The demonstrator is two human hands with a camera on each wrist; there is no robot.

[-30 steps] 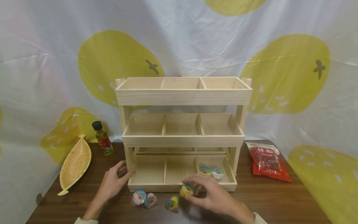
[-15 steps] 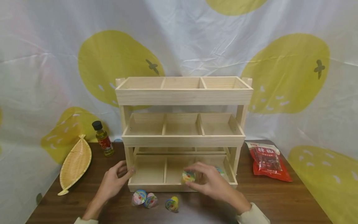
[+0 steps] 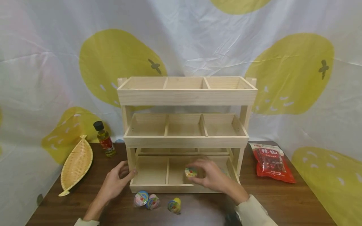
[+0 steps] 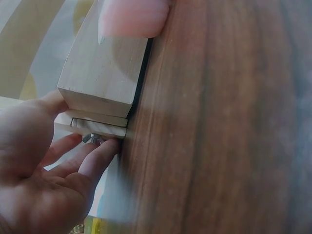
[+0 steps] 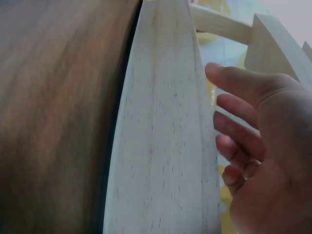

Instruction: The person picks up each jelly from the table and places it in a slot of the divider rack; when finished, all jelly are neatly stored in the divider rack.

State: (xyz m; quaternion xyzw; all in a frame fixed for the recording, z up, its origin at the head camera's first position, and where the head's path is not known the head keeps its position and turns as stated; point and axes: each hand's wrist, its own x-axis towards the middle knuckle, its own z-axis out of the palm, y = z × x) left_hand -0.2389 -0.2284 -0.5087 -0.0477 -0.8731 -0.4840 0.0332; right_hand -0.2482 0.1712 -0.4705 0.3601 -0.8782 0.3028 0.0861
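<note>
My right hand (image 3: 212,175) holds a small jelly cup (image 3: 190,172), printed lid facing me, over the middle compartment of the bottom tray (image 3: 161,189) of a wooden three-tier rack (image 3: 186,97). In the right wrist view, that hand (image 5: 273,126) is behind the tray's front board (image 5: 161,126), and the cup is hidden. My left hand (image 3: 114,182) grips the rack's lower left side; the left wrist view has its fingers beside a wing nut (image 4: 92,138). On the table in front lie two pink jelly cups (image 3: 140,198) (image 3: 153,202) and a yellow one (image 3: 174,205).
A woven leaf-shaped basket (image 3: 76,166) and a black-capped oil bottle (image 3: 104,139) stand left of the rack. To its right lies a red bag of dried chillies (image 3: 272,163). A lemon-patterned cloth (image 3: 192,37) hangs behind.
My right hand has lifted the jelly cup from in front of the tray up and over its front board into the middle compartment's space. The left hand stays on the rack.
</note>
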